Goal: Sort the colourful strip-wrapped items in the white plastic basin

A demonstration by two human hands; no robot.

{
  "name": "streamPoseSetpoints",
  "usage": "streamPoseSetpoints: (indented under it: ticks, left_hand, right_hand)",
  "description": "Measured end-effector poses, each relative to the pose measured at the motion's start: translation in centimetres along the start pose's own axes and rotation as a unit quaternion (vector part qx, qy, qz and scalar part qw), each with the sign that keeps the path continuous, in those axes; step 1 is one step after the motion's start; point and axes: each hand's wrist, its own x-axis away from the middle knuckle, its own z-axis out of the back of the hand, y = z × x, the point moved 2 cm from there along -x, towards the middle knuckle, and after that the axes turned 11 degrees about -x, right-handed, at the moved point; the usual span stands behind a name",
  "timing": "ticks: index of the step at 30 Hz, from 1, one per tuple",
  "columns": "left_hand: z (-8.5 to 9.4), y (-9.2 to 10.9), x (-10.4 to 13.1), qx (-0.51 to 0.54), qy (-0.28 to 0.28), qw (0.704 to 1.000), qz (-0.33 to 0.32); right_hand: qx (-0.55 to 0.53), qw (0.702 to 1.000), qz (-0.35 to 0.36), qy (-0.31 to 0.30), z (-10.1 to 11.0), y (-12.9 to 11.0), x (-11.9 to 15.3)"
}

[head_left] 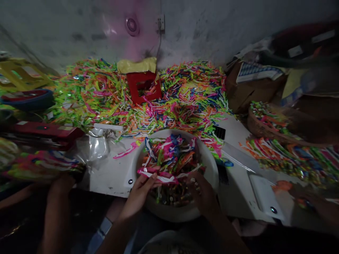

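Observation:
My left hand (145,187) is closed on a pink-and-white plastic strip (161,177), pinched between thumb and fingers over the basin. My right hand (202,192) is curled just to its right, with small pale pieces (194,181) showing at its fingers; dimness hides what they are. Below both hands sits a large whitish round basin (212,160). Colourful limp plastic strips (172,148) fill its far part, and dark brownish small pieces (172,197) lie in its near part.
Behind the basin, a large heap of bright strips (100,84) surrounds a red stool (132,88). To the left are a red sealing machine (45,134), a clear bag (97,146) and a co-worker's hand (63,183). On the right, another person's hand (299,190) is near laid-out strips (299,155).

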Motion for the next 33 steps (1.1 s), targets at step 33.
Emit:
streamPoseSetpoints:
  ticks: [33]
  left_hand:
    - [-1.7,1.2,0.8,-0.090,-0.021,0.996,-0.019]
  right_hand:
    - [-0.036,0.996,-0.044,0.066,-3.3,-1.5,0.5]
